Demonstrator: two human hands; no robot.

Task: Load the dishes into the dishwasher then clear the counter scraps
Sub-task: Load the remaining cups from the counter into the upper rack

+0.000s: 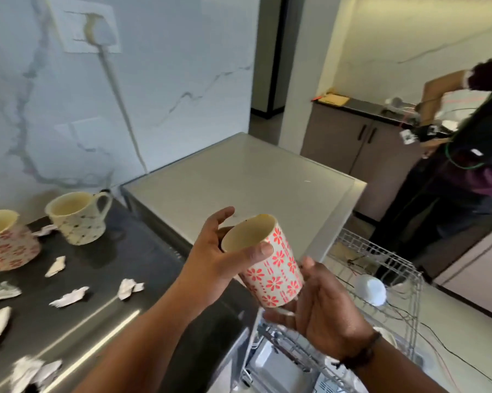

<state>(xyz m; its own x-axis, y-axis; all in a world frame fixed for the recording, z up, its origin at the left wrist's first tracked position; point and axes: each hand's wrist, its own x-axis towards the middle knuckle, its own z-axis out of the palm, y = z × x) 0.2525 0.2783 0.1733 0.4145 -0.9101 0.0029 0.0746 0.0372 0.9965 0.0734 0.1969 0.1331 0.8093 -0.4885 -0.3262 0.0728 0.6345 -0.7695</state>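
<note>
1. Cup, red flower print [273, 265]: being held in the air between the dark tabletop [119, 279] and the pulled-out dishwasher rack [381, 279], tilted with its open mouth facing up and to the left.
2. Left hand [219, 259]: gripping the cup near its rim, thumb lying across the front of the rim and the fingers [222, 219] curling round the far side.
3. Right hand [321, 304]: cradling the cup's base from below, palm up, fingers loosely curled beneath it and touching it; a dark band is sitting on the wrist.
4. Dishwasher rack, wire: standing out at lower right, carrying a white rounded item [372, 289] I cannot make out clearly.
5. Second flower-print cup [7, 239]: sitting upright at the tabletop's left edge.
6. Dotted cream mug [78, 218]: standing upright just beside it, handle pointing right.
7. Crumpled paper scraps [68, 296]: lying scattered over the tabletop in front of both cups.
8. White appliance top [239, 180]: adjoining the tabletop behind the hands.
9. Second person [466, 143]: standing at a far counter, upper right.
</note>
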